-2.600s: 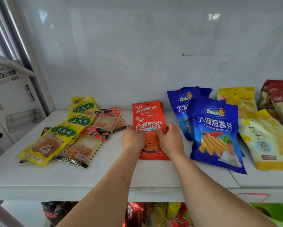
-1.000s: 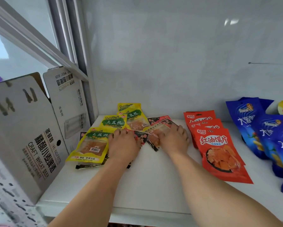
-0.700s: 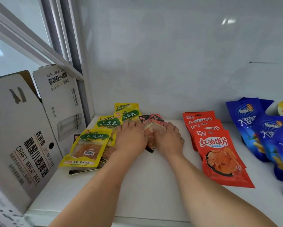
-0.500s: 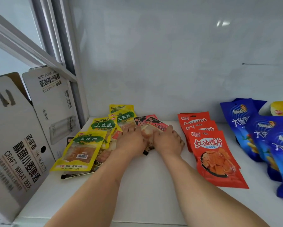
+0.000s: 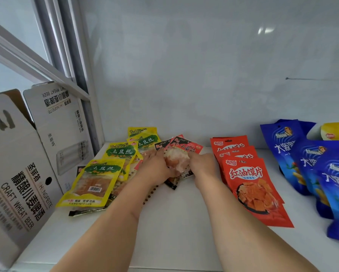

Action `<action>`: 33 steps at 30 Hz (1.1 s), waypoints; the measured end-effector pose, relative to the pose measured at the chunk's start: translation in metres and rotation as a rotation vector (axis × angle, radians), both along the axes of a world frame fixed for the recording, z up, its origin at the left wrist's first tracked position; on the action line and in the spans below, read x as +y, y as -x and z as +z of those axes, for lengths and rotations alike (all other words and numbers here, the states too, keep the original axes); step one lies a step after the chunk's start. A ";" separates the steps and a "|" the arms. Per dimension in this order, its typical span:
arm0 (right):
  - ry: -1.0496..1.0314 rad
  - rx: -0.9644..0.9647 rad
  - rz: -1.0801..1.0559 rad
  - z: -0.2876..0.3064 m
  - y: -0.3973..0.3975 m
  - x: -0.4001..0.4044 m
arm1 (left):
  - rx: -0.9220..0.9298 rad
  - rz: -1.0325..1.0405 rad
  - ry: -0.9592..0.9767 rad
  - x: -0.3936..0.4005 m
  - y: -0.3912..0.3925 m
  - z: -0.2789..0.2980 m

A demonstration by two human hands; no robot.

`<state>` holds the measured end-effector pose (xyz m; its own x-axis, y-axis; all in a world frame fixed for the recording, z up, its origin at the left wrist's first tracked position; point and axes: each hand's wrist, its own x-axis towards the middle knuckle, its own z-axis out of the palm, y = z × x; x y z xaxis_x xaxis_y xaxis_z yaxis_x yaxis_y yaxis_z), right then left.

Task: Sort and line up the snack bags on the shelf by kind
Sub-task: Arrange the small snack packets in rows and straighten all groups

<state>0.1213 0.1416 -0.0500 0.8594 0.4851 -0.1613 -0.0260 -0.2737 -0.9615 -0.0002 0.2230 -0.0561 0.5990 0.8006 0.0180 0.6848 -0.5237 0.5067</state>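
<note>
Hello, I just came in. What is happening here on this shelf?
A person is sorting snack bags on a white shelf. Both hands, the left hand and the right hand, are gathering small see-through packets with red and black tops in the middle. To the left, yellow bags lie overlapping in a loose row. To the right, red bags are already lined up, then blue bags. A cardboard box stands at the far left.
</note>
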 end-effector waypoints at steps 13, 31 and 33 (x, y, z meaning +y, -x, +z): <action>-0.013 0.157 0.098 0.010 -0.001 -0.018 | -0.248 0.137 0.216 -0.003 0.005 0.017; -0.182 0.101 0.190 0.006 0.001 -0.035 | -0.471 0.109 0.436 0.001 0.018 0.020; -0.206 0.100 0.207 0.006 0.002 -0.035 | -0.481 0.110 0.472 0.003 0.021 0.023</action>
<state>0.1193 0.1070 -0.0440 0.7239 0.6793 -0.1203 -0.0871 -0.0830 -0.9927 -0.0213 0.2265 -0.0334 0.5262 0.8440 -0.1038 0.3626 -0.1123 0.9252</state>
